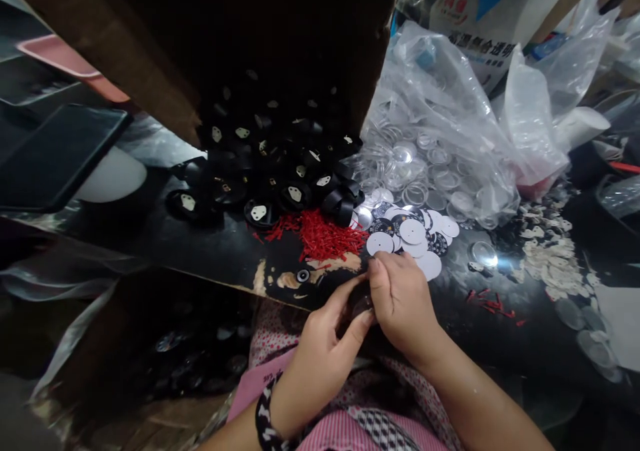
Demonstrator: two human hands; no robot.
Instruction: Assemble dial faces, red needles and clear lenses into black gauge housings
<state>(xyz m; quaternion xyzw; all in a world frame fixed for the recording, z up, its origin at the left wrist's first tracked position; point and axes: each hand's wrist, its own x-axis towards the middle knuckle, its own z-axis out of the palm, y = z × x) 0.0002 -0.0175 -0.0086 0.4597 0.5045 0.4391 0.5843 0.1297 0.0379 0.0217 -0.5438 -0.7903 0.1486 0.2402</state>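
1. A white plastic bag with a blue shape (460,14) carries red and black Chinese characters; the black line ends with "透明".
2. The left hand (327,334) grasps a small, dark, rounded object (362,300) between thumb and fingers, near the front edge of the black worktop (200,244).
3. The right hand (404,301) is curled beside it; I cannot tell what its hidden fingers grip.
4. Black round plastic cases (295,196) lie at the mouth of a brown cardboard box (145,64).
5. Transparent round discs (440,176) lie beneath and around a clear plastic bag (440,81).
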